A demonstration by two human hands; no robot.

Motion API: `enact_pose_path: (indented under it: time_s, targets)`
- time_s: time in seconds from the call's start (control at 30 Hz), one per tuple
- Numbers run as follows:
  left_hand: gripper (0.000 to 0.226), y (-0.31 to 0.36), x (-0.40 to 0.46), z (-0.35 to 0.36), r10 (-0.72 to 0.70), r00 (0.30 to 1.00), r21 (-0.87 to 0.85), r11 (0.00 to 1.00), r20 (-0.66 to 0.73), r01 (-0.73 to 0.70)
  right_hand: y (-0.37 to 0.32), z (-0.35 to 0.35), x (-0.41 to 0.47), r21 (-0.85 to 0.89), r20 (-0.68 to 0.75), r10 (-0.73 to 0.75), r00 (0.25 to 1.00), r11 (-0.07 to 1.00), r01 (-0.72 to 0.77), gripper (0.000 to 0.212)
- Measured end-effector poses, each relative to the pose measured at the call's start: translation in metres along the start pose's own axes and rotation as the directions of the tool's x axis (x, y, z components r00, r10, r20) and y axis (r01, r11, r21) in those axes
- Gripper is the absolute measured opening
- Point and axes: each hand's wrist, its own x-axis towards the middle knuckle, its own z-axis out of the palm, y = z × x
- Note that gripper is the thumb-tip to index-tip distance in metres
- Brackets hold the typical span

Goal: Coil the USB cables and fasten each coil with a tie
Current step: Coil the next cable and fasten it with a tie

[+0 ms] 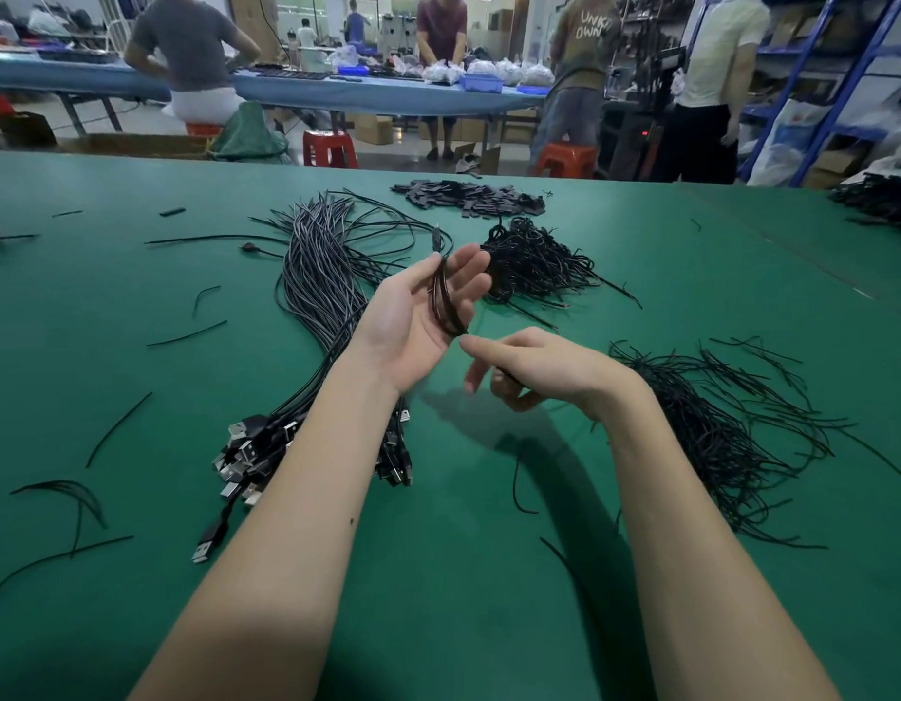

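My left hand [418, 316] is raised palm up over the green table [135, 397], with a black USB cable coil [446, 301] looped around its fingers. My right hand [529, 369] sits just right of it, fingers curled, pinching the loose end of that cable at the coil's lower edge. A thick bundle of uncoiled USB cables [322, 275] lies under my left forearm, plugs [251, 457] fanned toward me. Black ties lie in a pile [716, 437] to the right.
A heap of coiled cables [534, 265] lies behind my hands, and small black parts [468, 197] beyond it. Loose ties [69, 498] are scattered at the left. Several people work at a blue table [307, 91] across the aisle, with red stools [329, 149] nearby.
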Motion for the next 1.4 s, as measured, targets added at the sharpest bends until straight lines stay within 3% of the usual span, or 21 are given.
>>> enact_pose_path:
  time_s: [0.07, 0.17, 0.23, 0.3, 0.4, 0.47, 0.53, 0.63, 0.73, 0.83, 0.93, 1.03, 1.17, 1.2, 1.3, 1.4]
  targets:
    - [0.047, 0.0, -0.001, -0.001, 0.007, 1.0, 0.134, 0.991, -0.014, -0.005, 0.01, -0.005, 0.003, -0.173, -0.159, 0.003, 0.987, 0.984, -0.031, 0.039]
    - [0.038, -0.003, -0.001, -0.005, -0.009, 0.999, 0.367, 0.93, 0.038, -0.005, 0.02, -0.006, 0.008, -0.225, -0.361, -0.063, 0.93, 0.974, -0.021, 0.017]
    - [0.04, -0.007, 0.0, -0.006, -0.061, 0.994, 0.642, 0.767, 0.089, -0.011, 0.019, -0.003, 0.01, -0.306, -0.48, -0.118, 0.869, 0.951, -0.04, 0.01]
    - [0.043, -0.012, 0.002, -0.007, -0.117, 0.991, 0.806, 0.591, 0.07, 0.013, 0.016, -0.001, 0.01, -0.384, -0.569, -0.159, 0.807, 0.919, -0.089, 0.01]
    - [0.045, -0.014, 0.005, -0.013, -0.143, 0.989, 0.879, 0.468, -0.025, 0.09, 0.013, -0.004, 0.009, -0.338, -0.669, -0.158, 0.727, 0.935, -0.107, 0.007]
    - [0.044, -0.018, 0.006, -0.018, -0.113, 0.992, 0.897, 0.43, -0.061, 0.104, 0.009, -0.007, 0.009, -0.21, -0.644, -0.101, 0.758, 0.977, -0.048, 0.005]
    - [0.042, -0.024, 0.009, -0.02, 0.003, 0.996, 0.853, 0.517, -0.09, 0.076, 0.003, -0.006, 0.009, -0.05, -0.556, -0.067, 0.829, 0.998, 0.047, 0.014]
    - [0.042, -0.028, 0.017, -0.018, 0.158, 0.974, 0.662, 0.75, -0.165, -0.009, -0.007, 0.005, 0.006, 0.147, -0.335, -0.099, 0.937, 0.977, 0.156, 0.028]
    - [0.044, -0.023, 0.017, -0.012, 0.134, 0.98, 0.394, 0.917, -0.147, -0.067, -0.007, 0.01, 0.005, 0.224, -0.14, -0.072, 0.988, 0.969, 0.102, 0.029]
    - [0.045, -0.023, 0.011, -0.005, 0.093, 0.992, 0.327, 0.943, -0.09, -0.059, 0.0, 0.008, 0.005, 0.271, -0.048, 0.012, 0.999, 0.963, 0.002, 0.032]
    - [0.04, -0.028, 0.009, 0.001, 0.107, 0.99, 0.291, 0.954, -0.089, -0.077, 0.009, 0.007, 0.003, 0.201, -0.006, 0.092, 0.996, 0.976, -0.089, 0.037]
    - [0.035, -0.026, 0.009, 0.003, 0.061, 0.998, 0.204, 0.978, -0.035, -0.052, 0.016, 0.0, -0.001, 0.193, -0.032, 0.018, 0.999, 0.981, -0.011, 0.022]
    - [0.033, -0.021, 0.002, -0.002, -0.062, 0.991, 0.071, 0.996, 0.119, 0.053, 0.016, -0.009, -0.003, 0.596, -0.066, -0.132, 0.989, 0.79, 0.145, 0.023]
    - [0.033, -0.022, 0.001, -0.002, -0.08, 0.989, 0.092, 0.993, 0.128, 0.068, 0.016, -0.009, -0.001, 0.583, -0.151, -0.099, 0.984, 0.795, 0.169, 0.02]
    - [0.036, -0.026, 0.004, 0.001, -0.04, 0.999, 0.299, 0.954, 0.028, 0.029, 0.017, -0.003, 0.006, 0.331, -0.415, -0.025, 0.909, 0.927, 0.177, 0.01]
    - [0.033, -0.032, 0.01, 0.01, 0.1, 0.995, 0.452, 0.889, -0.027, -0.077, 0.014, 0.004, 0.013, 0.305, -0.553, -0.03, 0.833, 0.923, 0.235, 0.011]
